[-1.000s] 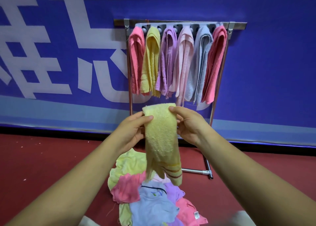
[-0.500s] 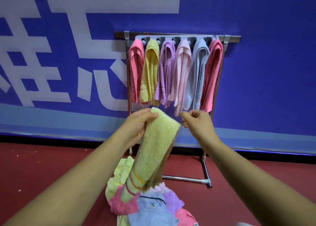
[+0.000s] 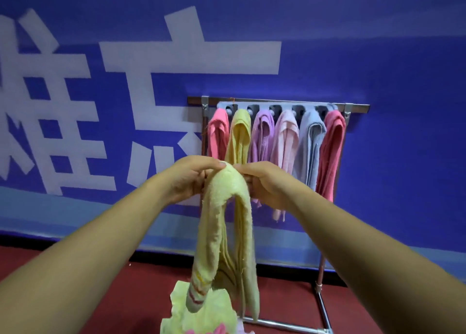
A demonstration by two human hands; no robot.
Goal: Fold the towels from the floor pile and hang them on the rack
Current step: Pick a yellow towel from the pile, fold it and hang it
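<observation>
The metal towel rack (image 3: 277,105) stands against the blue wall, six folded towels filling its rail. In front of it and lower, the yellow towel (image 3: 224,222) hangs doubled, long axis vertical, its fold pinched between left hand (image 3: 187,176) and right hand (image 3: 267,182), equally near; the floor pile (image 3: 199,313) lies below

Two bare forearms reach into view from the lower corners, uncovered for all their visible length, with no sleeve edge in sight. The left hand (image 3: 187,179) and right hand (image 3: 267,182) are both bare: no glove, ring, watch or wristband shows on either. A short, trimmed nail shows on the left thumb. The rest of the person lies outside the frame.
</observation>
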